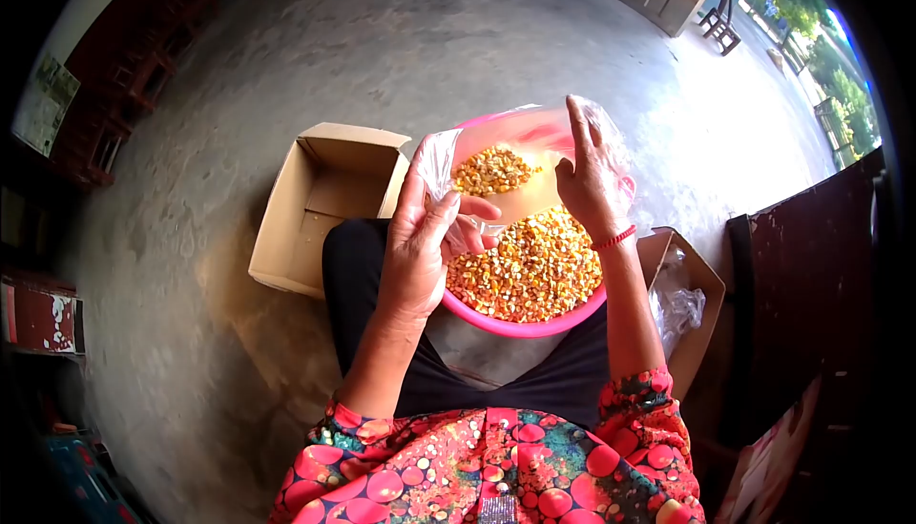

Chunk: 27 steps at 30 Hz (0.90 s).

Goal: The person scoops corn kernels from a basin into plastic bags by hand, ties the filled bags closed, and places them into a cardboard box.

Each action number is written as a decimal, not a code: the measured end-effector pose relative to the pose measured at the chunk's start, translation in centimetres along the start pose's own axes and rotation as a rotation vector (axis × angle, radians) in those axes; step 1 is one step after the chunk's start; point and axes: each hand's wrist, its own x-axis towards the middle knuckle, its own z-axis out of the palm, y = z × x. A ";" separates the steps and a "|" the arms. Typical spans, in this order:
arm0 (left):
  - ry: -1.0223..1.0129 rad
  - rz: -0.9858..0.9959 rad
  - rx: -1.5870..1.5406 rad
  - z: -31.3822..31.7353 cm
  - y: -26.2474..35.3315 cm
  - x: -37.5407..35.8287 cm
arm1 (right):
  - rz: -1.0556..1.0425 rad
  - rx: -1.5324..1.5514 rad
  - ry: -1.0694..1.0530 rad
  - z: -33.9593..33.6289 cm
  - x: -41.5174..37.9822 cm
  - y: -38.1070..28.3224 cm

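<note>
A pink basin [506,329] full of yellow and orange corn kernels [534,271] rests between the knees. Over its far part is a clear plastic bag [510,133] with some kernels [491,172] showing in it. My left hand [425,247] is closed on the bag's left edge, thumb pressed against the plastic. On the bag's right side is my right hand [593,176], its fingers raised and apart, with plastic behind and around them. A red bracelet [614,239] circles the right wrist.
An open cardboard box [277,223] stands on the floor to the left. Another box [704,319], at the right, holds crumpled clear bags [679,304]. Dark furniture [801,276] is at the right edge. A chair [722,20] stands near the doorway, and wooden furniture [110,133] lines the left wall.
</note>
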 end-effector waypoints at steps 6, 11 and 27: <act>-0.029 -0.009 0.124 -0.2 -0.3 0.7 | 0.011 0.853 -0.290 -2.6 -0.1 0.8; 0.050 -0.059 0.196 -1.0 -1.1 0.8 | 0.009 1.410 -0.553 -8.4 -2.7 4.8; 0.344 0.414 0.961 -2.9 -0.1 1.6 | 0.136 0.140 -0.072 6.6 -8.7 5.3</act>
